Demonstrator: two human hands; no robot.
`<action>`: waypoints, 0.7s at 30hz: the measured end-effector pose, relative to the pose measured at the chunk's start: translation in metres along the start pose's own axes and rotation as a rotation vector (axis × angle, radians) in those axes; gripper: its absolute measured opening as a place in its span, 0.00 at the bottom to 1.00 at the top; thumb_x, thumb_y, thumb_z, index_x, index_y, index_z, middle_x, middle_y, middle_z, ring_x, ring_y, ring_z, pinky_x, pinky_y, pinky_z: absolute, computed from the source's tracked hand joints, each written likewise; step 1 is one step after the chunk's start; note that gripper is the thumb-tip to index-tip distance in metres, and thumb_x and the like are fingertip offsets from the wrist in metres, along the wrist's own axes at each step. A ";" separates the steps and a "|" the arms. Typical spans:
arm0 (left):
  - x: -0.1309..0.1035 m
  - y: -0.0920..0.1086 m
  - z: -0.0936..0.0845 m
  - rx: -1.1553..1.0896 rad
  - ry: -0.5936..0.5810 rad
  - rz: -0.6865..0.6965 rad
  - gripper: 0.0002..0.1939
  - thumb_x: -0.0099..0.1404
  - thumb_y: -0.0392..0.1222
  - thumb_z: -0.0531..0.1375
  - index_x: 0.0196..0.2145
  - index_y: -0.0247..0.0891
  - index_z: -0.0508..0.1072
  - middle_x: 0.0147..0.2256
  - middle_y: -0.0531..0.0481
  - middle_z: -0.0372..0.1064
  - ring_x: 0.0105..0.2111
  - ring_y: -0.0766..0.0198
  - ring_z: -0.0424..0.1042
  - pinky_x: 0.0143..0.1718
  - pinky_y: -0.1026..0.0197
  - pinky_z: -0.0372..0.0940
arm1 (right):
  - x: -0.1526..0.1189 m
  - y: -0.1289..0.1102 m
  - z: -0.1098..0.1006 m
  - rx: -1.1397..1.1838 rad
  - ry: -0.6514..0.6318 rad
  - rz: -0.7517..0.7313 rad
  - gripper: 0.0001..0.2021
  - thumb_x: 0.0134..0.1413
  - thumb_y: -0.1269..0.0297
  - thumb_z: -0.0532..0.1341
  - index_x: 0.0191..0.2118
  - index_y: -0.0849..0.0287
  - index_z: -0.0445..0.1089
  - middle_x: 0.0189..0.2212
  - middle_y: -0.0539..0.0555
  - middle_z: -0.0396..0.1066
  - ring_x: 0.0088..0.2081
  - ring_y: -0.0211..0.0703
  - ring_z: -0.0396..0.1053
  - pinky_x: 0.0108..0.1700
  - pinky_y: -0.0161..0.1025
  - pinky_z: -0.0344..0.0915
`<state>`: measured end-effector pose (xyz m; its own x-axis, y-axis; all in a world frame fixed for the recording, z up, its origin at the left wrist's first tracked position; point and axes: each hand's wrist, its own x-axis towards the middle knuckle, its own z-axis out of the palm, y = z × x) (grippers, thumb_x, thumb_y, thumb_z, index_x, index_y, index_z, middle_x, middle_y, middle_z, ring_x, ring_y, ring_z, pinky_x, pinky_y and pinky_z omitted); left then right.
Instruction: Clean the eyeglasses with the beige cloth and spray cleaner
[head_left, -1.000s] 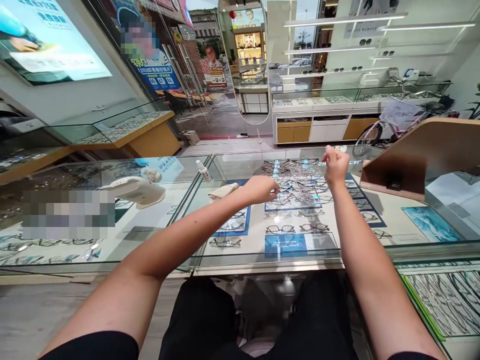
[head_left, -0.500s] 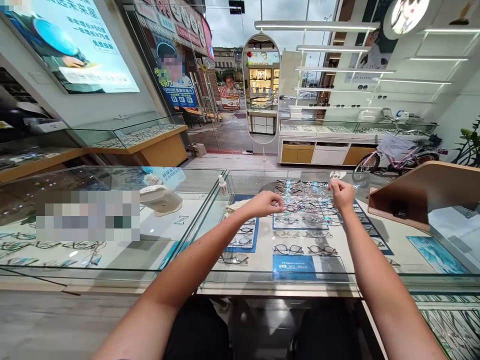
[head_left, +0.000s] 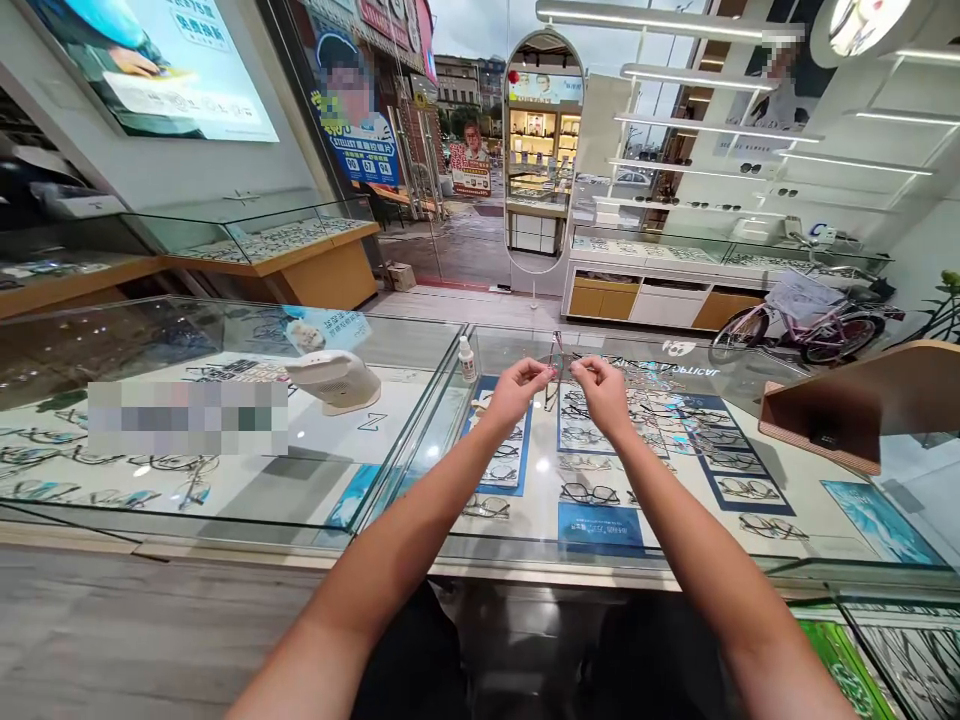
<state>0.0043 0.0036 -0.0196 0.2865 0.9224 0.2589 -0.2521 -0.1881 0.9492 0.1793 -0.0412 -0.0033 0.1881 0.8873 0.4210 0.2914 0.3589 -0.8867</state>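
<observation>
Above the glass display counter (head_left: 517, 545), my left hand (head_left: 523, 388) pinches a thin pair of glasses (head_left: 556, 360), held upright and seen nearly edge-on. My right hand (head_left: 602, 393) is close beside it on the right, thumb and fingers pressed together near the glasses; whether it grips part of them is too small to tell. Under the glass lie several rows of glasses, among them a dark-rimmed pair (head_left: 590, 493) below my hands. A small white bottle (head_left: 466, 359) stands on the counter to the left of my left hand.
A white device (head_left: 334, 380) stands on the left counter. At the right are a brown wooden stand (head_left: 821, 425) and a blue leaflet (head_left: 883, 520). An oval mirror (head_left: 543, 160) and a bicycle (head_left: 806, 325) stand beyond the counter.
My right hand has moved left, close to my left hand. The glasses now show upright between them. The view has shifted a little.
</observation>
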 end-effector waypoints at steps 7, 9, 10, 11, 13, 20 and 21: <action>-0.004 -0.003 0.008 0.003 -0.013 0.040 0.25 0.55 0.62 0.74 0.36 0.39 0.75 0.40 0.47 0.79 0.42 0.61 0.76 0.52 0.56 0.68 | -0.014 0.021 0.000 0.022 -0.073 -0.005 0.19 0.60 0.43 0.65 0.40 0.56 0.76 0.19 0.41 0.48 0.23 0.38 0.46 0.29 0.39 0.45; -0.005 -0.002 0.008 0.008 -0.012 0.045 0.24 0.57 0.61 0.74 0.36 0.39 0.75 0.41 0.47 0.79 0.43 0.61 0.76 0.52 0.56 0.68 | -0.015 0.022 -0.001 0.011 -0.089 -0.025 0.19 0.61 0.43 0.65 0.40 0.56 0.76 0.19 0.41 0.48 0.23 0.38 0.46 0.30 0.39 0.46; -0.006 -0.002 0.008 0.013 -0.017 0.047 0.23 0.58 0.60 0.73 0.36 0.39 0.75 0.41 0.47 0.79 0.43 0.61 0.76 0.52 0.56 0.69 | -0.016 0.022 -0.001 0.008 -0.096 -0.034 0.19 0.61 0.43 0.65 0.40 0.56 0.76 0.19 0.41 0.48 0.23 0.38 0.47 0.30 0.39 0.46; -0.007 -0.001 0.008 0.017 -0.025 0.050 0.22 0.58 0.60 0.73 0.36 0.39 0.75 0.41 0.47 0.79 0.43 0.60 0.77 0.52 0.56 0.69 | -0.016 0.022 -0.001 0.005 -0.101 -0.041 0.18 0.62 0.44 0.65 0.39 0.56 0.76 0.19 0.41 0.48 0.23 0.38 0.47 0.30 0.39 0.46; -0.008 -0.001 0.009 0.029 -0.045 0.061 0.22 0.58 0.59 0.73 0.36 0.39 0.76 0.41 0.47 0.79 0.43 0.60 0.77 0.51 0.56 0.69 | -0.016 0.023 0.001 0.001 -0.106 -0.048 0.17 0.63 0.45 0.64 0.39 0.56 0.76 0.19 0.41 0.48 0.23 0.38 0.47 0.30 0.39 0.46; -0.012 0.000 0.014 0.218 -0.053 0.118 0.20 0.65 0.60 0.68 0.40 0.38 0.80 0.41 0.45 0.80 0.43 0.57 0.78 0.51 0.56 0.70 | -0.014 0.024 -0.003 0.018 -0.107 -0.043 0.18 0.63 0.45 0.64 0.36 0.55 0.76 0.20 0.43 0.49 0.24 0.38 0.48 0.30 0.40 0.47; -0.012 -0.001 0.014 0.225 -0.054 0.118 0.21 0.65 0.60 0.68 0.40 0.38 0.80 0.41 0.45 0.81 0.43 0.57 0.78 0.50 0.56 0.70 | -0.013 0.024 -0.004 0.017 -0.106 -0.045 0.18 0.63 0.44 0.64 0.35 0.55 0.76 0.20 0.43 0.51 0.25 0.39 0.48 0.30 0.40 0.47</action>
<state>0.0139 -0.0120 -0.0207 0.3179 0.8713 0.3739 -0.0762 -0.3697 0.9260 0.1874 -0.0453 -0.0292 0.0744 0.8957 0.4383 0.2807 0.4030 -0.8711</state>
